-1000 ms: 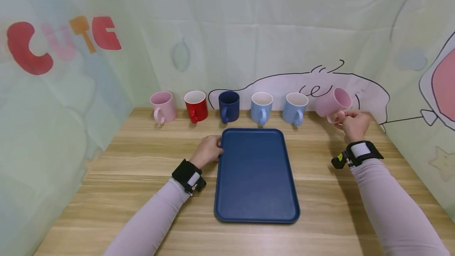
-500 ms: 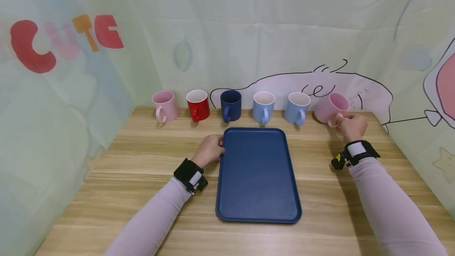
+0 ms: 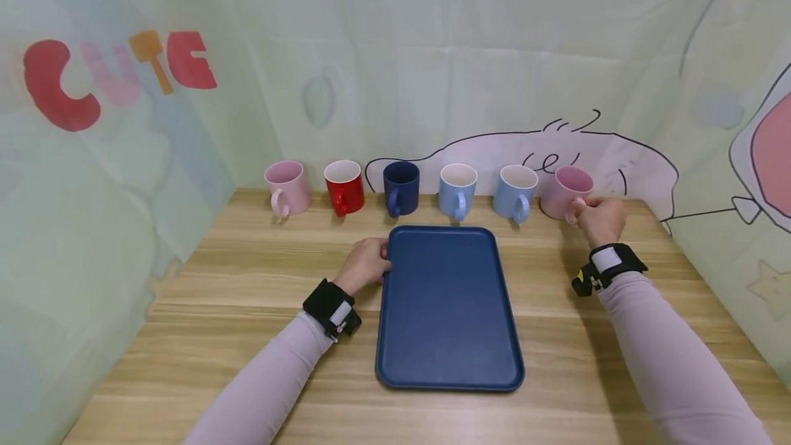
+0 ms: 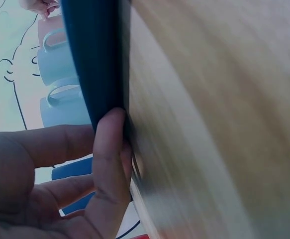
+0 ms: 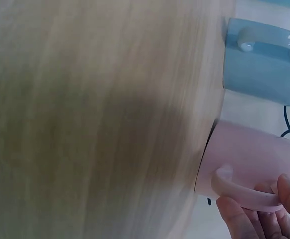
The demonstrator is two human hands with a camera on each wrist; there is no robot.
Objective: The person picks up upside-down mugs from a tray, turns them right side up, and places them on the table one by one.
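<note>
At the right end of a row of mugs, my right hand [image 3: 602, 220] pinches the handle of a pink mug [image 3: 562, 196]. In the right wrist view, thumb and fingers close round the handle [image 5: 246, 196], and the mug's base is right at the tabletop. My left hand [image 3: 363, 265] grips the upper left edge of a dark blue tray [image 3: 448, 307] lying on the table. The left wrist view has fingers at the tray's rim [image 4: 97, 55], with the mugs behind.
Left of the held mug, a light blue mug [image 3: 516, 191] and another light blue mug [image 3: 457, 189] stand upright. Further left are a navy mug [image 3: 403, 187], a red mug [image 3: 346, 187] and a pink mug [image 3: 289, 187]. A printed cloth [image 3: 395, 88] hangs behind the wooden table [image 3: 259, 280].
The right hand has moved left with the pink mug, bringing it from tilted to upright beside the light blue mug. The left hand stays on the tray.
</note>
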